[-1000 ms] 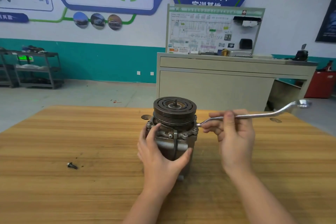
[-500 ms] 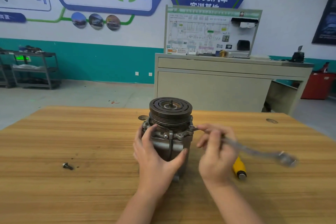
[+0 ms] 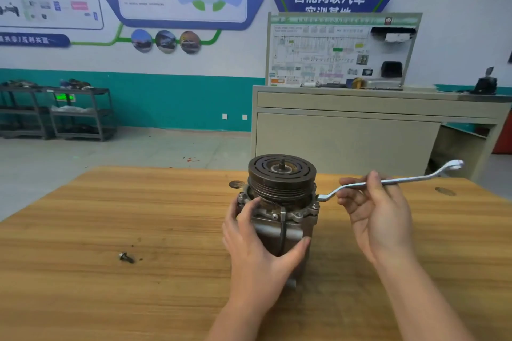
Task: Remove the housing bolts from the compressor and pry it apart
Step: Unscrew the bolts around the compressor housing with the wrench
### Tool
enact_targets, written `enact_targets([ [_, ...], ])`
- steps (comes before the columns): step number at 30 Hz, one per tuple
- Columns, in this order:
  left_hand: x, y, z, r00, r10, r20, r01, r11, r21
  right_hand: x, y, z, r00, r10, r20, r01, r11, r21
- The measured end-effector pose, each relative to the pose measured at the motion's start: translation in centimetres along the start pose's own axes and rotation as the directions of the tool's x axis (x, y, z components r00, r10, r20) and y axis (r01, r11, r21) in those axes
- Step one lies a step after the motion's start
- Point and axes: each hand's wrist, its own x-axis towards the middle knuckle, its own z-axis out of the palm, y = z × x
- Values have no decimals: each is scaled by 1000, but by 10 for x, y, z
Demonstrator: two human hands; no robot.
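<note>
The compressor [image 3: 281, 196] stands upright on the wooden table [image 3: 110, 216], its dark grooved pulley on top. My left hand [image 3: 257, 249] wraps around the front of its housing, thumb on the right side, fingers on the left flange. My right hand [image 3: 374, 213] holds the shaft of a silver ring spanner [image 3: 410, 180]. One spanner end sits on a bolt at the housing's right flange; the other end points to the far right. A removed bolt [image 3: 126, 257] lies loose on the table to the left.
A beige training bench [image 3: 360, 130] with a wiring-diagram board stands beyond the table's far edge. Dark metal shelving [image 3: 69, 113] lines the teal wall at the left. Two dark knots mark the tabletop near the compressor and at the far right.
The spanner has swung back from the near right to the far right, its end still at the right flange bolt. The yellow-handled tool seen half a second ago is now hidden behind my right hand.
</note>
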Motion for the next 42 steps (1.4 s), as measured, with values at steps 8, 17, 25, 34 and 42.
enact_targets([
  [8, 2, -3, 2, 999, 12, -35, -12, 1000, -11, -32, 13, -2, 805, -456, 378, 593, 637, -492],
  [17, 1, 1, 3, 999, -24, -47, 23, 999, -28, -41, 32, -3, 806, -551, 216, 592, 760, -269],
  [25, 4, 6, -4, 996, -90, -5, 90, 993, -76, 31, 10, 5, 932, 360, -43, -343, 915, 214],
  [34, 11, 5, -5, 998, -66, -4, 66, 994, -83, -11, 16, 3, 977, -214, -24, 213, 977, -20],
  [42, 11, 5, -5, 998, -60, -29, 58, 995, -83, -26, 18, 5, 775, -561, 293, 630, 725, -279],
])
